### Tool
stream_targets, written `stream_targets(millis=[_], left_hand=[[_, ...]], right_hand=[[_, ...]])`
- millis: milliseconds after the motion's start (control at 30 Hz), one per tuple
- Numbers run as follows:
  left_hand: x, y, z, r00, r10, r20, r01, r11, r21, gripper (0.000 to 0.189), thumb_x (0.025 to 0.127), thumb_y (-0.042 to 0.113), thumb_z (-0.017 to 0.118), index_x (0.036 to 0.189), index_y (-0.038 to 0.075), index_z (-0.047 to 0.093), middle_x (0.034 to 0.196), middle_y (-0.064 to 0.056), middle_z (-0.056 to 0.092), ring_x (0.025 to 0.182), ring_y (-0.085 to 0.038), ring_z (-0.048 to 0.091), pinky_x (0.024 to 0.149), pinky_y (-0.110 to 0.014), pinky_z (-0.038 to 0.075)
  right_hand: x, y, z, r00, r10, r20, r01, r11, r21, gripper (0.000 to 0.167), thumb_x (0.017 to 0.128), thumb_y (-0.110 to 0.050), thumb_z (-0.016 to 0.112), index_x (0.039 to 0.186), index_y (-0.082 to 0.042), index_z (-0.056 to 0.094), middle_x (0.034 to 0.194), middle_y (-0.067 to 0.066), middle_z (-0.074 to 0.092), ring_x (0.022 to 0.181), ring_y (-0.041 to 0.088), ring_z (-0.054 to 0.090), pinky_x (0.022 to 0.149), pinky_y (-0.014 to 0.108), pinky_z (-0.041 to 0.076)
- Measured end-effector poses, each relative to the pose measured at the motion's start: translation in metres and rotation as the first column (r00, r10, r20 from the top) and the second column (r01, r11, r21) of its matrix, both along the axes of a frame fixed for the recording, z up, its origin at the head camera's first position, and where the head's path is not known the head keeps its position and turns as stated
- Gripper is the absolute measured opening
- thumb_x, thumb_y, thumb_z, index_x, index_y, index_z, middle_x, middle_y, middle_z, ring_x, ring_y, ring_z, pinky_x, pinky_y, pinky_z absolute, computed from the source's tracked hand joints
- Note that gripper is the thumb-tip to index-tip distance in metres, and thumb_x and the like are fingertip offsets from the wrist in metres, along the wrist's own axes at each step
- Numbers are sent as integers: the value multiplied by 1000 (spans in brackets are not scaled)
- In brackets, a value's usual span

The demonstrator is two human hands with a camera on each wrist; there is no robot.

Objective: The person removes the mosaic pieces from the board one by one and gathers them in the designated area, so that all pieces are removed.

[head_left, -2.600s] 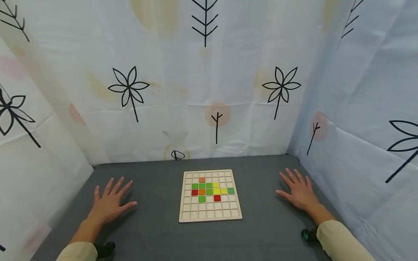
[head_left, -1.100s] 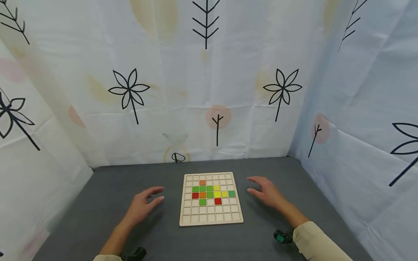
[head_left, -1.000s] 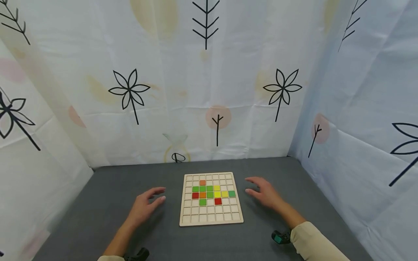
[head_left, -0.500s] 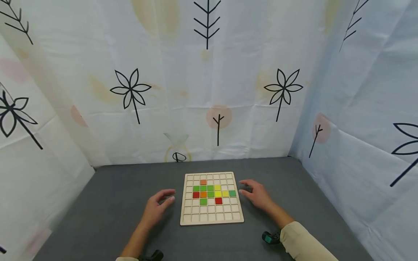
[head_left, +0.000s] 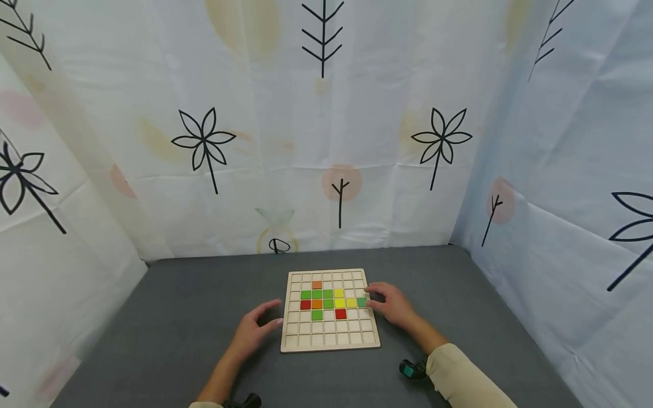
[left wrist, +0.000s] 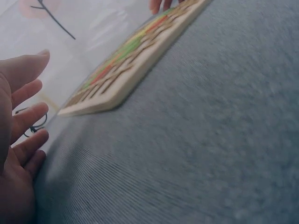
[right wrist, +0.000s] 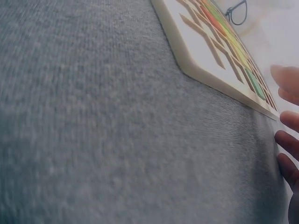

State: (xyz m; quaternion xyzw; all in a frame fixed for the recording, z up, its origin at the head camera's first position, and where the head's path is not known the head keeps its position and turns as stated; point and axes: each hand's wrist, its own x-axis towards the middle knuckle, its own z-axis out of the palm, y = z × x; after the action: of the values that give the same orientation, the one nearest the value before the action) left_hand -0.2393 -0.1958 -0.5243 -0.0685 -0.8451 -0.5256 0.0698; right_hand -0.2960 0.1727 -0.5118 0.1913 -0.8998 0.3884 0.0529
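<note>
A white printed curtain (head_left: 382,85) rose behind and along both sides, cut off at the top of the head view. Below it spread a dark grey tabletop (head_left: 326,382), its near edge out of frame; bare cloth ran from the board to the curtain's foot and outward past either hand. The square wooden board (head_left: 330,340) lay flat between the hands; both wrist views cropped it. The right sleeve (head_left: 464,377) ran off the bottom. The left hand (head_left: 251,333), thumb and fingers spread apart, stood just beside the board's left edge. The right hand (head_left: 395,306), also spread, overlapped the right rim with its fingertips; whether either touched could not be told. The coloured tiles (head_left: 329,304) sat in the board's cells, foreshortened and soft in the wrist views.
</note>
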Motion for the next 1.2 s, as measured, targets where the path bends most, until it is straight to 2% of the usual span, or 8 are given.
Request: stream_targets(millis=[167, 267, 400, 500, 667, 733, 933, 1200], left_hand=[[-1, 1, -3, 998, -8, 64, 10, 1000, -26, 52, 83, 19, 79, 131, 12, 62, 139, -10, 54, 135, -32, 40, 110, -56, 25], [-2, 1, -2, 997, -29, 77, 33, 998, -59, 57, 80, 20, 82, 133, 13, 61, 140, -10, 53, 136, -33, 39, 110, -56, 24], [-2, -1, -3, 996, -66, 65, 72, 992, -100, 62, 76, 21, 85, 132, 12, 61, 142, -12, 51, 138, -34, 36, 110, -56, 24], [-1, -2, -4, 993, -101, 53, 108, 985, -132, 64, 74, 23, 86, 132, 12, 62, 143, -13, 50, 139, -35, 34, 110, -56, 25], [1, -2, -2, 988, -148, 50, 154, 974, -166, 69, 71, 24, 88, 133, 9, 61, 144, -14, 49, 139, -37, 33, 108, -58, 26], [1, -2, -1, 986, -158, 57, 166, 968, -188, 71, 70, 25, 88, 133, 8, 60, 144, -15, 48, 139, -38, 33, 108, -59, 26], [0, -2, 0, 977, -202, 68, 212, 945, -248, 75, 70, 28, 88, 135, 5, 58, 145, -15, 47, 139, -39, 31, 106, -61, 27], [0, -3, 0, 968, -241, 68, 250, 929, -273, 77, 70, 28, 87, 136, 3, 57, 143, -14, 49, 139, -39, 31, 105, -62, 27]], right_hand=[[0, -5, -1, 1000, -9, 21, 9, 1000, 7, 32, 88, -16, 73, 117, -4, 69, 129, 17, 58, 126, 40, 47, 106, 58, 28], [0, -6, -1, 999, -19, 26, 19, 1000, 15, 28, 87, -15, 74, 113, -5, 71, 130, 18, 57, 126, 42, 45, 105, 60, 29], [-1, -9, -3, 999, -33, 30, 32, 999, 36, 25, 86, -15, 75, 109, -8, 73, 130, 17, 57, 125, 42, 43, 99, 60, 34], [-1, -9, -4, 999, -33, 20, 32, 999, 35, 25, 85, -15, 76, 109, -8, 74, 130, 17, 57, 124, 43, 43, 99, 62, 32], [1, -7, -9, 998, -6, -65, 7, 1000, 9, 25, 86, -23, 75, 108, -11, 74, 128, 14, 58, 120, 43, 44, 94, 64, 32], [2, -8, -9, 997, -5, -74, 6, 1000, 11, 25, 86, -24, 75, 108, -11, 74, 127, 14, 58, 119, 43, 45, 94, 64, 32], [2, -12, -3, 998, -55, 8, 55, 997, 49, 24, 84, -15, 77, 107, -10, 74, 130, 15, 57, 122, 42, 43, 97, 64, 30], [1, -13, -6, 998, -63, -9, 64, 996, 67, 23, 84, -15, 76, 106, -10, 75, 128, 14, 59, 120, 40, 45, 96, 60, 33]])
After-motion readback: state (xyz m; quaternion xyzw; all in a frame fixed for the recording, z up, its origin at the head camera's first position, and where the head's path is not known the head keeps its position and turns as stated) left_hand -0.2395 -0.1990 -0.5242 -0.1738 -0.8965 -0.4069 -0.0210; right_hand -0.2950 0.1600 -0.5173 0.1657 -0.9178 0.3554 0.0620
